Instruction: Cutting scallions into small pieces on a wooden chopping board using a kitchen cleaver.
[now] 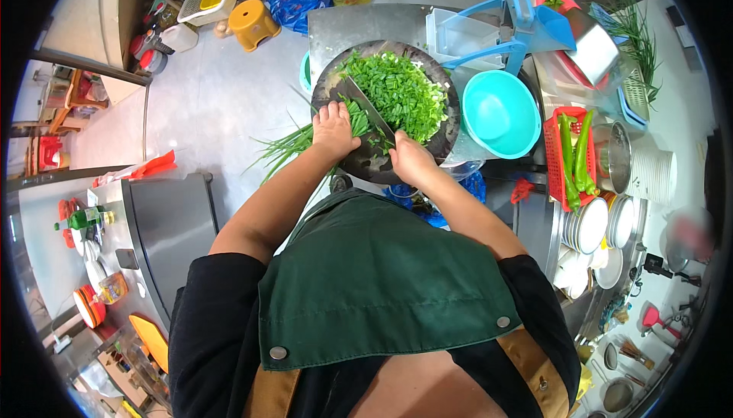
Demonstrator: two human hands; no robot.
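Note:
On a round, dark chopping block lies a broad heap of chopped green scallions, with paler pieces along its right side. My left hand presses down on a bundle of long scallion greens, whose tips hang past the block's left edge. In my right hand is the handle of a cleaver. Its blade stands on edge between the heap and the cut end of the bundle. The handle is mostly hidden by my fingers.
A turquoise basin and a clear plastic container stand right of the block on the metal table. Beyond them, a red basket holds green peppers. An orange stool and a blue plastic bag are on the floor ahead.

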